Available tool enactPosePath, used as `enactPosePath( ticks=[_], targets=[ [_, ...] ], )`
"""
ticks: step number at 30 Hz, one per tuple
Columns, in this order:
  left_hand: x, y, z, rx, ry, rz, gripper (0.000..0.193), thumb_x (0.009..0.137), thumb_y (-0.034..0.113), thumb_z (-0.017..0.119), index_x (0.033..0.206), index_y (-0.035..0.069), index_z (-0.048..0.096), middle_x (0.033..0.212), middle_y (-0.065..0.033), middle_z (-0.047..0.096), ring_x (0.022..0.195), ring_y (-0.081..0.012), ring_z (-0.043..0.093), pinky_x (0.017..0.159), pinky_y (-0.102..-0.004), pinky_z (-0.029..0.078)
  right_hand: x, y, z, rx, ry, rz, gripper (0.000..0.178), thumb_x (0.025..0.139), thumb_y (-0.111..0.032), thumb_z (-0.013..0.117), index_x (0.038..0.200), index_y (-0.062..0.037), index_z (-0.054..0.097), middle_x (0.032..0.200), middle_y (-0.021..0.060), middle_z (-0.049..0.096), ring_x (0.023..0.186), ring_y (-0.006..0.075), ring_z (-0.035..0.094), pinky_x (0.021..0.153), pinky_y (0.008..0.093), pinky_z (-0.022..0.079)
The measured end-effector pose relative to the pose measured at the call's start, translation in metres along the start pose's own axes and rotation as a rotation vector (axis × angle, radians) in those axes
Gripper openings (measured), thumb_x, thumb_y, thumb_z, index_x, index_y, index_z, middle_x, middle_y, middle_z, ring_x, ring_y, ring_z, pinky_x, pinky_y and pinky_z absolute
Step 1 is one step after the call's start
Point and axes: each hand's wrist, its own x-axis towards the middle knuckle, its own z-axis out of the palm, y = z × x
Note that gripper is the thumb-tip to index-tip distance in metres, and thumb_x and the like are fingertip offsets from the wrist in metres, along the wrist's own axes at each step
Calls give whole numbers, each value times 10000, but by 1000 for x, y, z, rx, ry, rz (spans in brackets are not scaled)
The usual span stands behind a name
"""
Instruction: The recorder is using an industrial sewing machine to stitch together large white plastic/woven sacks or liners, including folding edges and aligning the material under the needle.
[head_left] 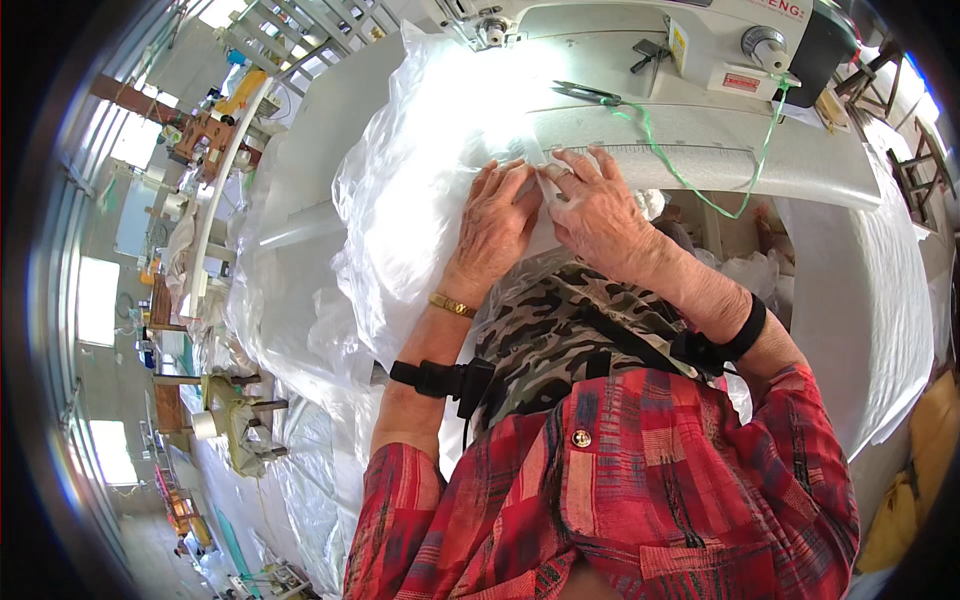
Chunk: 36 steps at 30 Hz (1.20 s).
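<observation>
A thin, translucent white plastic sheet [400,190] spreads crumpled over the sewing table [690,170] and hangs down its left side. Both hands meet at the sheet's right edge, close to the table's front. My left hand [497,225] has its fingers bent and closed on the plastic. Beside it, almost touching, my right hand [603,215] pinches the same edge between thumb and fingers. Above them stands a white sewing machine [600,15], its needle area [492,30] beyond the sheet. Glare washes out part of the plastic.
Black thread snips [588,94] lie right of the sheet, with a green cord [665,165] looping to the machine. A small black part [648,55] rests near the machine's base. More white sheeting [850,290] hangs at the right. A camouflage cloth [570,330] covers my lap.
</observation>
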Motion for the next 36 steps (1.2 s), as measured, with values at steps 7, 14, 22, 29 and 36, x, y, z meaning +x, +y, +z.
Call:
enactPosePath(
  ticks=[7, 14, 22, 29, 36],
  targets=[
    [-10, 4, -3, 51, 22, -2, 200, 806, 56, 664, 1003, 27, 683, 1239, -122, 589, 1208, -247, 523, 1081, -450, 348, 4, 2, 6, -175, -98, -102, 207, 819, -222, 649, 946, -83, 737, 1313, 118, 567, 1298, 289, 437, 1132, 561, 245],
    [-32, 64, -27, -317, 137, -359, 164, 936, 99, 607, 1008, -35, 670, 814, -87, 692, 703, -196, 646, 611, -324, 519, 8, 12, 4, -283, -172, -172, 212, 834, -208, 619, 966, -83, 729, 1304, 120, 584, 1276, 269, 480, 1139, 573, 214],
    [-76, 84, 24, -1857, -282, -985, 394, 960, 359, 602, 1200, 47, 579, 1199, -76, 603, 1088, -167, 593, 907, -314, 487, 14, 12, -15, -206, -204, -268, 220, 803, -214, 638, 936, -53, 709, 1323, 158, 565, 1300, 278, 467, 1145, 562, 204],
    [-72, 82, 64, -2347, 191, -832, 554, 959, 467, 555, 1382, 141, 404, 1337, -13, 500, 1281, -211, 460, 1096, -533, 315, 20, 18, -22, -51, -268, -279, 379, 812, -377, 702, 958, -33, 639, 1361, 184, 518, 1358, 301, 391, 1159, 547, 189],
    [-38, 81, 56, -2320, 609, -1199, 350, 962, 339, 604, 1219, 111, 539, 1167, -28, 608, 1081, -174, 580, 1019, -485, 410, 26, 34, -29, 62, -393, -259, 626, 834, -434, 678, 1268, -19, 502, 1383, 171, 508, 1362, 281, 401, 1173, 516, 167]
  ],
)
